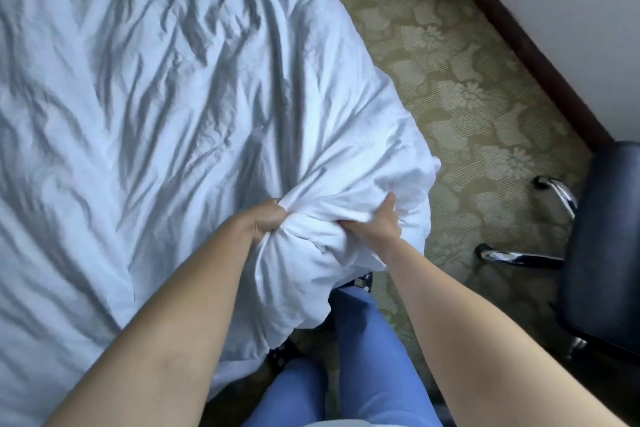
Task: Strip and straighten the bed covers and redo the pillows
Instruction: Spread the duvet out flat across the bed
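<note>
From the head camera, both hands are bunched into the corner of a wrinkled white cotton duvet (145, 87) that covers the bed. The left hand (265, 220) has its fingers curled tight, its grip closed on a gathered wad of the cloth. Just to the right of it, the right hand (377, 222) pinches the same bundle, thumb laid up along the fabric and fingers buried in the folds, so that grip too is closed on the duvet.

Away from the two grips, up and to the left, the cover spreads over the bed in long slanting creases. Below the grips the corner hangs off the bed edge in front of the person's blue trousers (367, 357).

To the right of the grips lies an olive carpet with a pale flower pattern (460, 87). Further right stands a dark padded chair with chrome legs (602, 246), and beyond it a dark wooden skirting board (533, 48) runs along a white wall.
</note>
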A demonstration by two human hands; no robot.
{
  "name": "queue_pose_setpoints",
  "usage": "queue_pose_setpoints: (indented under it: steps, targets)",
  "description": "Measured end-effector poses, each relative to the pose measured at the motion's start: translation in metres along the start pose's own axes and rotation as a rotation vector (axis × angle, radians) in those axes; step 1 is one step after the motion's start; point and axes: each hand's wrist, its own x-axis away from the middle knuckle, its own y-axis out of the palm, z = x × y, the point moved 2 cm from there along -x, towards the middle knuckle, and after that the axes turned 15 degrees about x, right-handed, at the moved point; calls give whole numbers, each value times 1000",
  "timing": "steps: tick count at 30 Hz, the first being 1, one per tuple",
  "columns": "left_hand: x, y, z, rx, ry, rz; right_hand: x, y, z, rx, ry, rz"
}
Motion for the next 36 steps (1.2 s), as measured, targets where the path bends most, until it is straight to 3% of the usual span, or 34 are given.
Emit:
queue_pose_setpoints:
  steps: [2,6,10,14,17,19,22,25,28,30,31,34,36]
  targets:
    - [5,-16,-6,67,9,12,9,16,-12,30,-46,-32]
    - [12,-25,-14,-218,196,267,27,24,-26,111,-161,135]
    - [23,-14,-19,-359,380,255,66,-4,-66,-179,-88,368]
    - [39,-22,-12,-597,574,294,109,-19,-124,-124,-190,273]
    - [66,-22,-3,-435,504,157,141,0,-155,-121,-354,159]
    - [81,-32,-4,-150,401,73,162,20,-166,-150,-413,46]
    - [97,-66,-16,-23,403,236,189,34,-177,-219,-493,-123]
    - [100,-97,-33,76,457,454,194,38,-181,-126,-583,9]
    - [108,-110,-44,233,472,493,186,41,-176,111,-599,253]
    - [115,-116,-47,227,476,462,178,37,-163,450,-553,503]
    - [118,-119,-49,226,481,457,175,33,-156,505,-478,550]
    - [118,-133,-59,225,481,457,164,26,-138,213,-179,359]
    - [119,-141,-70,217,442,459,157,35,-135,-40,-99,195]
